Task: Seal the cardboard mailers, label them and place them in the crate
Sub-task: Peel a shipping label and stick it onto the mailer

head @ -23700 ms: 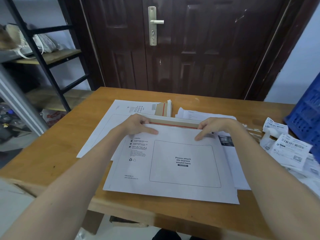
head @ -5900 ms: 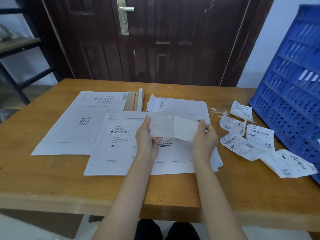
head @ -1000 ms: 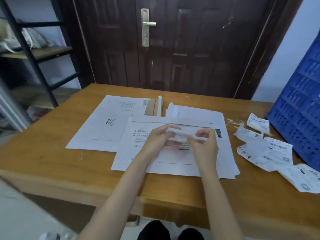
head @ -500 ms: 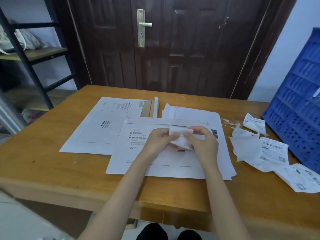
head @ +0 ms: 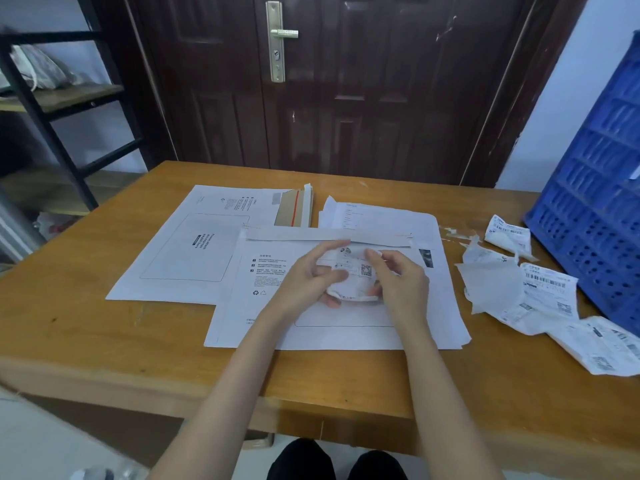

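2 hands: the left hand [head: 308,277] and the right hand [head: 398,280] are both pinching a small white printed shipping label [head: 353,277], holding it just above the flap-closed white cardboard mailer [head: 332,289].
Change: half a second ago the label was showing a blank face bunched between the fingers – now its printed side with a square code is turning up toward the camera, curling at its lower edge.
Meaning: the backing is probably coming off or already off, so sticking the label down is likely the next step; sealing of this mailer looks finished, the crate step is not yet begun.
Label target: the outlined waybill box is lying directly under the hands, partly hidden by them.
Other mailers: a second white mailer [head: 204,244] is lying at the left with its brown flap open, and more are sitting under the front one.
Spare labels: a loose heap of crumpled white labels and backing paper [head: 519,292] is lying to the right – near the mailer's right edge.
Crate: the blue perforated plastic crate [head: 595,209] is standing at the far right, touching the heap.
Open room: bare wooden table [head: 104,341] is showing at left and along the near edge.
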`<state>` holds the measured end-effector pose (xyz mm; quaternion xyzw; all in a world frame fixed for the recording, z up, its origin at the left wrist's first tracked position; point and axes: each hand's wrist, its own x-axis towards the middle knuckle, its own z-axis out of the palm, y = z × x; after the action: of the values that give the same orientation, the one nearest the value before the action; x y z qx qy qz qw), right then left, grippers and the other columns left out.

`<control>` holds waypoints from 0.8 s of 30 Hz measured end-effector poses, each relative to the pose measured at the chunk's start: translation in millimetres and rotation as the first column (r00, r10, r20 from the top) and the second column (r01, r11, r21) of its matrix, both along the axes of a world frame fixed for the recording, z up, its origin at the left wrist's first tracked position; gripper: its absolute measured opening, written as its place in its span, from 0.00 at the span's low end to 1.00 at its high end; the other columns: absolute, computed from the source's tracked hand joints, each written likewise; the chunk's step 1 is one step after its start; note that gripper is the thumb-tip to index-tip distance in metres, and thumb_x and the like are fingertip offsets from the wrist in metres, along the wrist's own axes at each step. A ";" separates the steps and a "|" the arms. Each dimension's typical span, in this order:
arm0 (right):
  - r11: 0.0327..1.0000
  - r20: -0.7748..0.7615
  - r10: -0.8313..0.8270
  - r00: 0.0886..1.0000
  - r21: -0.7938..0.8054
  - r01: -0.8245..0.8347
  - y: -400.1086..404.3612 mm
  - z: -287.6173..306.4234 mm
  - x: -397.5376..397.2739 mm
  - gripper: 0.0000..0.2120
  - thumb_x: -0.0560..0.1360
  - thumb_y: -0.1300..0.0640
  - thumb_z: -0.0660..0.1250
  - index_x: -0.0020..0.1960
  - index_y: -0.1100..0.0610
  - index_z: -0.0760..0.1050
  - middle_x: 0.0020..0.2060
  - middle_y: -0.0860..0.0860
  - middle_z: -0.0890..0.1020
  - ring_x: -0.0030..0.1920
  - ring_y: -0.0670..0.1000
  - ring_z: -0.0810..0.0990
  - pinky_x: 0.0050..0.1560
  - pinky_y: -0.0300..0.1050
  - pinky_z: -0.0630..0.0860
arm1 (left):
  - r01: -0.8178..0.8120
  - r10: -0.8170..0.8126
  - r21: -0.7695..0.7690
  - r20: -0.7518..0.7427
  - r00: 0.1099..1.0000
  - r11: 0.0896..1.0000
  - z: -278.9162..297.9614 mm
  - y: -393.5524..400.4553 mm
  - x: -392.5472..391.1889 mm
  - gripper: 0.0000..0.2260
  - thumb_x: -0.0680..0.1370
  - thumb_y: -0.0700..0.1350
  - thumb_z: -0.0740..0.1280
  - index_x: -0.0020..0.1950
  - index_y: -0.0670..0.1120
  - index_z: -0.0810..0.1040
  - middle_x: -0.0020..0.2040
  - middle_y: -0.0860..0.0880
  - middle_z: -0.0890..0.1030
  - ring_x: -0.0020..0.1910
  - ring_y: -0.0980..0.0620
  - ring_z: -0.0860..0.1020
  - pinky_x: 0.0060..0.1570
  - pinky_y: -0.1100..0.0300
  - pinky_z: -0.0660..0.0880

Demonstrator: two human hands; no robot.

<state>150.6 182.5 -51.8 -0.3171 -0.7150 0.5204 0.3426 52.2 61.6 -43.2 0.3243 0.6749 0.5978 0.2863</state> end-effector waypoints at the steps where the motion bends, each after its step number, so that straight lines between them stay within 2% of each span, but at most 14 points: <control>1: 0.999 -0.013 0.014 1.000 -0.029 -0.015 0.8 0.9 0.1 0.09 0.76 0.48 0.68 0.50 0.52 0.80 0.40 0.49 0.83 0.27 0.47 0.80 0.34 0.44 0.77 | 0.012 -0.012 0.001 0.010 1.000 1.000 3.6 0.8 1.9 0.14 0.79 0.40 0.63 0.61 0.54 0.77 0.35 0.51 0.83 0.31 0.48 0.81 0.43 0.52 0.81; 3: 0.989 -0.081 0.033 0.996 -0.142 -0.044 2.4 3.3 0.7 0.10 0.77 0.52 0.67 0.57 0.51 0.77 0.42 0.50 0.84 0.28 0.46 0.80 0.31 0.38 0.77 | 0.027 -0.026 -0.013 0.036 0.999 1.000 9.8 3.4 4.4 0.12 0.80 0.39 0.58 0.56 0.49 0.79 0.44 0.45 0.84 0.37 0.43 0.83 0.34 0.56 0.79; 5: 0.964 -0.158 0.019 0.987 -0.261 -0.061 2.6 7.6 1.7 0.11 0.77 0.56 0.67 0.59 0.51 0.75 0.43 0.47 0.83 0.29 0.44 0.80 0.28 0.33 0.75 | -0.009 0.011 -0.043 0.034 0.999 0.999 8.7 9.9 3.2 0.11 0.79 0.42 0.58 0.52 0.47 0.80 0.45 0.43 0.83 0.39 0.44 0.83 0.31 0.58 0.77; 7: 0.950 -0.188 0.005 0.982 -0.304 -0.063 2.6 11.1 1.6 0.09 0.77 0.57 0.66 0.57 0.55 0.77 0.42 0.44 0.82 0.27 0.46 0.79 0.29 0.32 0.73 | -0.055 0.055 -0.035 -0.014 0.998 0.998 5.8 15.5 0.2 0.13 0.75 0.50 0.62 0.49 0.43 0.81 0.44 0.38 0.80 0.40 0.47 0.80 0.36 0.59 0.73; 9: 0.951 -0.187 0.020 0.982 -0.301 -0.077 2.5 12.1 1.0 0.10 0.76 0.54 0.66 0.55 0.56 0.79 0.41 0.47 0.81 0.26 0.47 0.78 0.33 0.30 0.72 | -0.090 0.090 0.007 -0.051 0.995 0.996 1.9 17.4 -1.6 0.18 0.72 0.56 0.65 0.49 0.42 0.81 0.47 0.33 0.79 0.41 0.48 0.76 0.42 0.56 0.69; 12: 0.965 -0.147 0.112 0.983 -0.220 -0.143 0.1 9.7 1.3 0.16 0.68 0.50 0.67 0.54 0.53 0.78 0.38 0.49 0.81 0.30 0.43 0.77 0.34 0.33 0.71 | -0.174 0.173 0.078 0.014 0.985 0.982 -6.1 17.0 -2.7 0.25 0.70 0.61 0.67 0.48 0.37 0.80 0.48 0.32 0.79 0.41 0.46 0.77 0.44 0.53 0.69; 14: 0.971 -0.082 0.151 0.985 -0.173 -0.164 -0.1 5.7 -0.2 0.17 0.67 0.50 0.72 0.55 0.48 0.76 0.43 0.48 0.81 0.36 0.46 0.78 0.38 0.40 0.73 | -0.231 0.229 0.111 0.026 0.973 0.967 -10.6 18.0 -1.9 0.27 0.69 0.63 0.67 0.47 0.38 0.80 0.47 0.32 0.80 0.39 0.42 0.78 0.43 0.51 0.71; 16: 0.982 -0.045 0.133 0.990 -0.130 -0.138 1.1 2.2 -1.4 0.15 0.68 0.52 0.76 0.53 0.46 0.76 0.44 0.48 0.80 0.39 0.48 0.78 0.39 0.40 0.74 | -0.252 0.253 0.130 0.013 0.967 0.959 -12.3 18.8 0.6 0.28 0.70 0.64 0.66 0.46 0.36 0.80 0.45 0.31 0.80 0.38 0.41 0.78 0.41 0.50 0.72; 18: 0.985 -0.079 0.116 0.990 -0.122 -0.125 1.9 1.6 -2.5 0.09 0.70 0.52 0.75 0.48 0.49 0.78 0.41 0.49 0.81 0.36 0.47 0.76 0.37 0.39 0.71 | -0.260 0.263 0.126 -0.006 0.965 0.957 -13.5 18.4 2.4 0.29 0.71 0.64 0.65 0.43 0.35 0.78 0.41 0.31 0.79 0.36 0.46 0.75 0.39 0.53 0.69; 20: 0.982 -0.133 0.103 0.986 -0.143 -0.122 1.5 2.9 -2.2 0.05 0.73 0.50 0.71 0.44 0.52 0.81 0.36 0.51 0.81 0.31 0.46 0.73 0.33 0.39 0.69 | -0.274 0.279 0.122 -0.026 0.960 0.954 -16.2 17.8 2.9 0.26 0.75 0.60 0.64 0.39 0.35 0.74 0.33 0.36 0.75 0.33 0.49 0.71 0.37 0.54 0.66; 22: 0.984 -0.125 0.085 0.989 -0.143 -0.103 1.2 2.8 -1.5 0.11 0.76 0.48 0.68 0.42 0.55 0.81 0.33 0.56 0.80 0.26 0.47 0.69 0.30 0.39 0.68 | -0.284 0.292 0.115 -0.056 0.955 0.952 -17.0 16.5 4.7 0.21 0.78 0.55 0.64 0.38 0.37 0.74 0.31 0.42 0.74 0.31 0.50 0.69 0.35 0.55 0.65; 24: 0.983 -0.107 0.073 0.992 -0.159 -0.089 -0.4 3.9 -0.8 0.16 0.77 0.46 0.65 0.42 0.58 0.81 0.30 0.57 0.78 0.24 0.46 0.69 0.28 0.37 0.68 | -0.261 0.272 0.117 -0.084 0.959 0.958 -16.0 14.8 6.4 0.15 0.77 0.55 0.63 0.47 0.44 0.78 0.37 0.45 0.80 0.32 0.44 0.73 0.35 0.52 0.69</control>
<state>149.9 182.1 -47.9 -0.2882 -0.6642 0.6059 0.3296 58.6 76.3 -59.3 0.2743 0.6935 0.6487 0.1518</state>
